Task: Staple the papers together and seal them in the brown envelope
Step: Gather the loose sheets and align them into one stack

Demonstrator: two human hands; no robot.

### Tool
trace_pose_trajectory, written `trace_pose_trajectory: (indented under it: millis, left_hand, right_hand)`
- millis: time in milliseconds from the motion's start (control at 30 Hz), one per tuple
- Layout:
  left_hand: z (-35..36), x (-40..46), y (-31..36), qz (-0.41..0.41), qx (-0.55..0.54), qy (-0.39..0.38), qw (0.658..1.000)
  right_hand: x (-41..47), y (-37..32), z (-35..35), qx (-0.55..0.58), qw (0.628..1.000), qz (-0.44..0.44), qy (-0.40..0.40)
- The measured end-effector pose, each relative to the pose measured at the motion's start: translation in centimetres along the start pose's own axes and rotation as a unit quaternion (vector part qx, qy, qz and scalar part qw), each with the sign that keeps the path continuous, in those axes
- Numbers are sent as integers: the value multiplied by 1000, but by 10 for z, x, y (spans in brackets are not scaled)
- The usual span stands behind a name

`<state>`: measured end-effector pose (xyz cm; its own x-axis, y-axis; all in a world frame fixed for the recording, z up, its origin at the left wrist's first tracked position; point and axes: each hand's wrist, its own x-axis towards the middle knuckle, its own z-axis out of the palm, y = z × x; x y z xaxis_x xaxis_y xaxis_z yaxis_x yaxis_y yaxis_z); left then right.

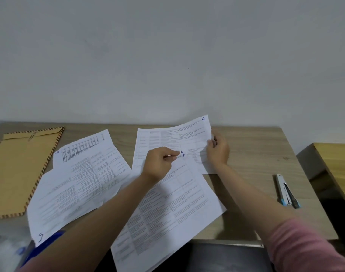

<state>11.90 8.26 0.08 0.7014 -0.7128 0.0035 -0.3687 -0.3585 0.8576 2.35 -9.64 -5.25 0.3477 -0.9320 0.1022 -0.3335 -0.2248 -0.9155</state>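
**Sorting numbered pages before stapling**

Wood-grain desk [256, 154] under a plain grey wall. Head view: the left hand [160, 163] pinches the corner of thin printed sheet 1 [177, 203], likely to order it. The right hand [217, 150] grips sheet 4 [167, 138] behind. The stiff brown envelope [16, 173] lies far left of sheet 1; the stapler [285, 191] lies right, untouched.

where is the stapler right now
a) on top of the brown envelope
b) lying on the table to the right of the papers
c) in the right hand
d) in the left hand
b: the stapler lies untouched on the table, right of the papers, while the right hand grips a sheet's edge.
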Motion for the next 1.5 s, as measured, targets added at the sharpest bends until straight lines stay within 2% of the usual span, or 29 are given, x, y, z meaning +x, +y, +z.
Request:
trace_pose_trajectory:
  millis: [200,467,667,833,1133,1300,1500]
  left_hand:
    - [0,8,29,33,-42,9,999]
    - [17,13,78,85,-99,5,991]
    - [30,1,85,101,-126,12,987]
    - [32,-3,85,82,-152,25,985]
    - [33,-5,86,118,-133,28,984]
    - [31,-4,85,101,-135,-2,986]
    - [29,-8,88,106,-132,5,986]
  right_hand:
    - [-21,-12,-55,80,994,-73,-16]
    - [-45,-38,-108,111,982,-133,-75]
    - [-66,-46,-117,111,984,-136,-42]
    - [-74,-49,-119,103,985,-135,-37]
    - [-78,-47,-115,47,974,-213,-60]
    - [-82,-47,-114,79,976,-196,-43]
    - [-83,-53,-112,97,984,-147,-1]
